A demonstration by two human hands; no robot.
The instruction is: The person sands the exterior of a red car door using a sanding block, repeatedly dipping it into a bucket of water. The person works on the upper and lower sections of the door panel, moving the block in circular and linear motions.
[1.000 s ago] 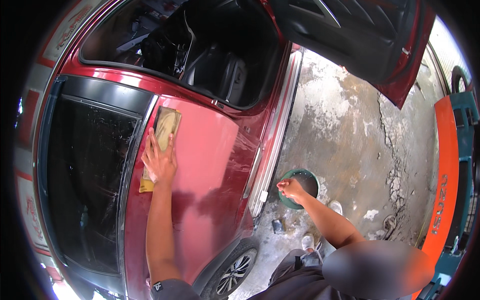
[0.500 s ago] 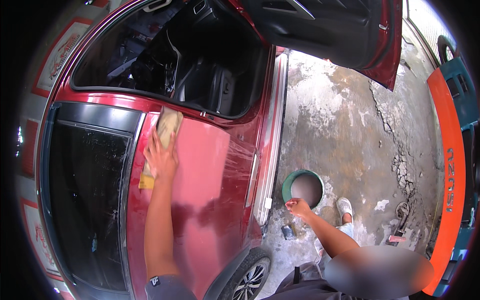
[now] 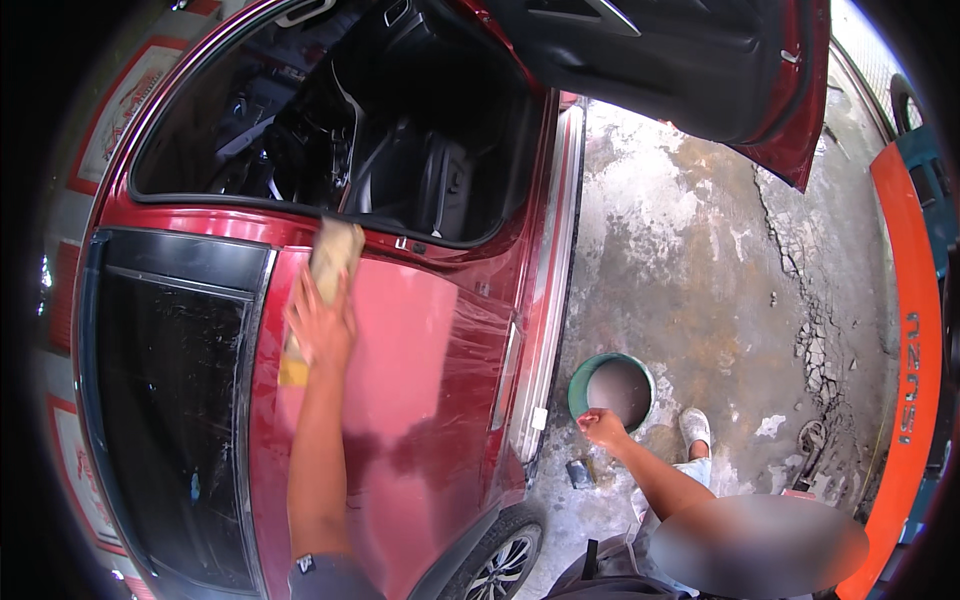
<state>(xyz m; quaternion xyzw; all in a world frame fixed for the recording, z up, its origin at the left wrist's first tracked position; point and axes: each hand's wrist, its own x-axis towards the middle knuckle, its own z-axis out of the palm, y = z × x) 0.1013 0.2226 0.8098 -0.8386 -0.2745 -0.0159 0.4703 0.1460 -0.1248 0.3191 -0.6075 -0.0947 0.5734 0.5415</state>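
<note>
My left hand (image 3: pixel 320 325) lies over a long tan sanding block (image 3: pixel 338 250), with its fingers spread along it. A yellow strip of sandpaper (image 3: pixel 293 372) sticks out at the block's near end. The block rests on the upper part of a red car's rear door (image 3: pixel 400 340), beside the window, where a matt pink patch covers much of the panel. My right hand (image 3: pixel 602 427) hangs at the near rim of a green bucket (image 3: pixel 577 385) holding greyish liquid. Its fingers are curled; what they hold, if anything, is hidden.
The car's front door (image 3: pixel 680 70) stands wide at the top, its black interior showing. A small dark packet (image 3: pixel 579 474) lies on the cracked concrete floor (image 3: pixel 690 250) by the bucket. An orange panel (image 3: pixel 908 300) runs along the right. The car's wheel (image 3: pixel 505 560) is near my body.
My left hand and the block have slid a little farther along the panel toward the front door opening. My right hand stays by the bucket. The view has shifted slightly.
</note>
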